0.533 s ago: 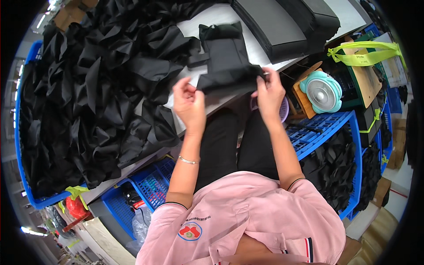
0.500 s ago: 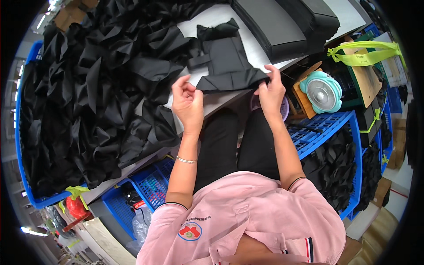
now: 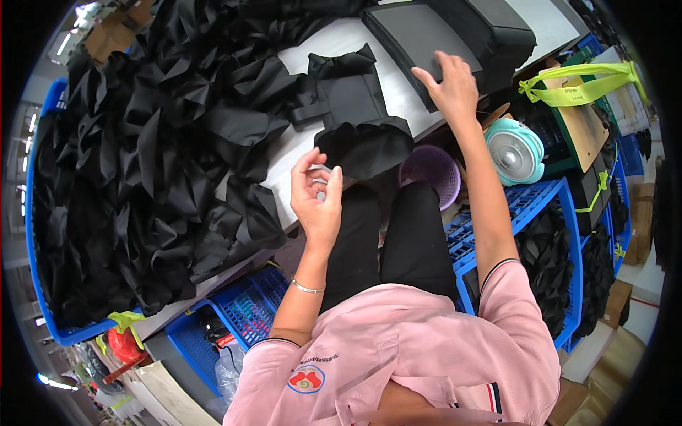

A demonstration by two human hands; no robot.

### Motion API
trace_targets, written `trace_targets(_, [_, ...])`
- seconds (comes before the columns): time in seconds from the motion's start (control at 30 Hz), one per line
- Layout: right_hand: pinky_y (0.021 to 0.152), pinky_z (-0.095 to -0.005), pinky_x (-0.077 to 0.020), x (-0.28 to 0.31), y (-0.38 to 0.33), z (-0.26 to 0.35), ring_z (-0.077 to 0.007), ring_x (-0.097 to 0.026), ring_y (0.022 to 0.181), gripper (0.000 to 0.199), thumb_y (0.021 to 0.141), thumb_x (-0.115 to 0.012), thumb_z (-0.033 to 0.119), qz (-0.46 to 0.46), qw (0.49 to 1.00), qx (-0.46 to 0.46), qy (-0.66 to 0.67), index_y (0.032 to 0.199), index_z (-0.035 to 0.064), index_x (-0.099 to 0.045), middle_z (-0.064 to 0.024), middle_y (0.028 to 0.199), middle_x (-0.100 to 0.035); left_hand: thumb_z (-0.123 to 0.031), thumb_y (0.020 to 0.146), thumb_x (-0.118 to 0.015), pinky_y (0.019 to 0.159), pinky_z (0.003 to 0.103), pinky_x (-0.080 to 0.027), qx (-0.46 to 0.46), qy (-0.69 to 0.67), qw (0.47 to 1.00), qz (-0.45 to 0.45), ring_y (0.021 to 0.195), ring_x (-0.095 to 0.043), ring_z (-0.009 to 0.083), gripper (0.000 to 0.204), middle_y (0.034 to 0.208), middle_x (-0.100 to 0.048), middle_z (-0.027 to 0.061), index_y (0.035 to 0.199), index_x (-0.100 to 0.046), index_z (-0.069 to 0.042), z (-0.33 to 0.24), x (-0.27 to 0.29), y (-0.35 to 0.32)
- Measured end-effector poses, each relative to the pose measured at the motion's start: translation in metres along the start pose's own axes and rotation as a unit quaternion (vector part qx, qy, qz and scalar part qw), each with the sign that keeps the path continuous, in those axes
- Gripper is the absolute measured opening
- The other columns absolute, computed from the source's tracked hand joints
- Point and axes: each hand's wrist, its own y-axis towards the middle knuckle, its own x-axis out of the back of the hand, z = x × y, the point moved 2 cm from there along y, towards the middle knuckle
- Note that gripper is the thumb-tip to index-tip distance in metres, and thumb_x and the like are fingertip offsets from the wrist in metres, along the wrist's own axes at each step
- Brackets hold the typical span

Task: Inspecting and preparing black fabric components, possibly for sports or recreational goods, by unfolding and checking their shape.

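— What does the left hand (image 3: 317,199) have, close to the body there?

— The fingers are curled together around something small and pale, pinched between thumb and fingertips. What it is, I cannot tell; it is too small. The hand is lifted above the table edge (image 3: 284,206), not touching any cloth.

— And the black fabric piece (image 3: 359,128)?

— It lies flat on the white table just beyond that pinch, a little to its right, one end hanging over the edge toward the lap. No hand holds it. I judge this piece is finished and set down.

— The right hand (image 3: 449,89)?

— Farther away, arm stretched out, fingers spread and resting on the stack of dark grey pads (image 3: 419,35). It is open, nothing grasped yet, only touching the top pad.

— How much remains, you think?

— A lot, I would say. To the left of both hands the big heap of black fabric (image 3: 142,163) fills the blue bin (image 3: 42,284).
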Motion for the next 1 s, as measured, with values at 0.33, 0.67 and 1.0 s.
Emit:
trace_targets(0.33, [0.074, -0.0387, -0.0556, 0.009, 0.025, 0.004, -0.0272, -0.068, 0.084, 0.022, 0.092, -0.067, 0.027, 0.082, 0.992, 0.014, -0.098, 0.083, 0.0074, -0.066, -0.0075, 0.088, -0.065, -0.009, 0.096, -0.068, 0.064, 0.02, -0.051, 0.161, -0.126, 0.968, 0.145, 0.09, -0.066, 0.0093, 0.029, 0.111, -0.069, 0.0067, 0.124, -0.064, -0.003, -0.002, -0.006, -0.04])
trace_targets(0.67, [0.07, -0.0375, -0.0544, 0.174, -0.136, 0.089, -0.0298, -0.068, 0.078, 0.011, 0.091, -0.071, 0.011, 0.048, 0.997, 0.061, 0.019, 0.094, 0.0023, -0.064, -0.0126, 0.12, -0.068, -0.069, 0.097, -0.048, 0.123, 0.044, -0.019, 0.289, -0.415, 0.786, 0.356, 0.152, -0.021, 0.0247, 0.098, 0.163, -0.027, 0.013, 0.162, -0.012, -0.004, -0.004, -0.084, -0.066])
trace_targets(1.0, [0.08, -0.0309, -0.0521, 0.228, -0.211, 0.088, -0.0258, -0.068, 0.091, 0.017, 0.1, -0.059, 0.009, 0.319, 0.785, -0.234, 0.476, 0.112, -0.0022, -0.065, -0.0155, 0.107, -0.069, -0.053, 0.087, -0.074, 0.105, 0.053, -0.051, 0.331, -0.534, 0.694, 0.353, 0.128, -0.058, 0.0349, 0.083, 0.139, -0.056, 0.0178, 0.147, -0.044, -0.003, -0.011, -0.07, -0.085])
